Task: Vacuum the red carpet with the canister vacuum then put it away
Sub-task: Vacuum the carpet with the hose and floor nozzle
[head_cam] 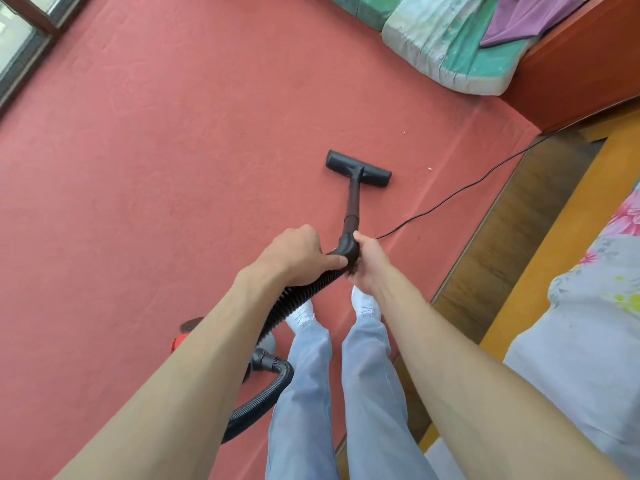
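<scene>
The red carpet fills most of the floor. The black floor nozzle lies flat on it ahead of my feet, joined to a black wand. My left hand grips the ribbed black hose just behind the curved handle. My right hand grips the handle from the right side. The hose loops down behind my left arm to the red and grey canister, which sits on the carpet at my left and is mostly hidden by my forearm.
A thin black power cord runs across the carpet to the right. Green-grey cushions lie at the far edge beside an orange wooden cabinet. A bed with floral bedding stands at right beyond a wood floor strip. A window frame is at top left.
</scene>
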The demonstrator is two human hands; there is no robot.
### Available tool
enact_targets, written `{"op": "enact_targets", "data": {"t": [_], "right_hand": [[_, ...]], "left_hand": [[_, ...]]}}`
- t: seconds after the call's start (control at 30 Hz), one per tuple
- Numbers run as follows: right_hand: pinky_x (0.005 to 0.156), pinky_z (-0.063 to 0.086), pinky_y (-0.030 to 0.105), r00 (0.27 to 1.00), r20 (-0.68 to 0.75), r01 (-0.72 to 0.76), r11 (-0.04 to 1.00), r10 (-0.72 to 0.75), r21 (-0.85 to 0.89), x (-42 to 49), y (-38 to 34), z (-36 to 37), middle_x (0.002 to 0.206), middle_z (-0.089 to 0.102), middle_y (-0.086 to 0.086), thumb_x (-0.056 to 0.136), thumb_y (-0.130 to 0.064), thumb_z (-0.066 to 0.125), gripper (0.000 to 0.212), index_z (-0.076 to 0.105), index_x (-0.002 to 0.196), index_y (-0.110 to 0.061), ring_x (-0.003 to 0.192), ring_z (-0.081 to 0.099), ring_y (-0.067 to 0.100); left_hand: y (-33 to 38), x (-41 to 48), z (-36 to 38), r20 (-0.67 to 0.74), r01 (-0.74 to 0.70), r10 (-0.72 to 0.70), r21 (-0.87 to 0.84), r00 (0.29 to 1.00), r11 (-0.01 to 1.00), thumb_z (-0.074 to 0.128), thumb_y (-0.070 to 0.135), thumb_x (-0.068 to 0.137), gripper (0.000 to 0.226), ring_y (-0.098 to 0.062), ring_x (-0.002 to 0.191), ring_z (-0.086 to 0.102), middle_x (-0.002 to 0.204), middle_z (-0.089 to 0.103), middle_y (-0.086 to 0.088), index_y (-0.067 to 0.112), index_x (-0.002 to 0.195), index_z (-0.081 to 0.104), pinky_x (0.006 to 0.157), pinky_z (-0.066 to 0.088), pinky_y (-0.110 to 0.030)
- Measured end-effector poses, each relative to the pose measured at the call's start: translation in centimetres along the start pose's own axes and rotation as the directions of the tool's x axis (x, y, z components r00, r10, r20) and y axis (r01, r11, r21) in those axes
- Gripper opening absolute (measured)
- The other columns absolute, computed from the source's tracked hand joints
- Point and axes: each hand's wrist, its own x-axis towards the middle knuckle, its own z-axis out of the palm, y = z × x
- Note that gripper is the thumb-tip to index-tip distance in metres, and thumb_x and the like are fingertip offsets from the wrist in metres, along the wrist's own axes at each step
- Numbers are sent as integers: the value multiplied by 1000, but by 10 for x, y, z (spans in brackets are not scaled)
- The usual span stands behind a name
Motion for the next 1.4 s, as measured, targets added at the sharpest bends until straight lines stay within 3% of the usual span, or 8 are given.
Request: {"op": "enact_targets", "data": {"t": [0.17,0.3,0.43,0.6,0.73,0.87,1.2,1.4], "right_hand": [[58,49,26,988,-59,136,988,-141,-76,-1,-39,8,83,61,5,95,-34,59,24,59,106,-14,68,58,18],[64,48,29,997,-3,71,994,-71,-85,-15,-30,0,91,62,9,92,-32,57,24,62,106,-13,76,60,22],[69,50,32,998,59,-19,1000,20,-24,-13,-1,4,83,63,9,89,-27,55,22,60,103,-11,73,61,22],[70,53,36,997,-6,82,994,-82,-68,-3,-26,28,91,64,9,96,-34,59,26,60,105,-10,72,61,21],[64,54,34,974,-18,218,960,-225,-176,-5,-76,61,85,61,7,91,-31,69,40,55,119,-5,69,60,19],[56,50,30,967,13,249,934,-255,-255,-14,-112,89,89,63,9,90,-27,68,41,56,123,-6,69,61,21],[57,46,27,995,40,95,944,-86,-317,2,-144,115,96,66,8,90,-32,59,32,62,115,-13,71,62,22],[68,50,32,991,66,135,936,-120,-325,35,-182,104,80,68,5,92,-29,61,25,64,111,-12,63,63,17]], "left_hand": [[0,-10,-14,47,29,-6,-503,999,864,76,46,83,48,-29,57,70,67,68,-12,-3,87,74,54,58,-33],[-3,-20,-42,260,-6,122,-405,958,914,80,45,78,41,-15,61,65,68,71,-6,4,83,79,53,53,-24],[-10,-18,-40,383,57,87,-349,919,935,81,42,78,40,-18,60,65,69,71,-9,3,86,78,53,54,-26],[-17,-3,-7,74,84,-61,-362,995,928,70,48,86,50,-18,53,53,58,57,-2,-2,81,74,52,43,-25],[-13,7,-12,-144,24,-133,-586,981,810,70,47,85,48,-20,55,59,59,64,-4,0,77,73,62,53,-35],[-18,6,-58,-160,-54,-78,-686,984,726,75,46,82,48,-16,53,55,57,59,1,-2,78,73,57,47,-28],[-18,32,-101,-104,-45,-38,-689,994,723,73,43,86,42,-11,46,49,52,55,5,2,75,74,47,39,-17],[16,83,-83,-129,20,-144,-674,981,739,70,48,86,48,-18,57,56,65,65,-8,1,82,73,61,51,-37]]}}
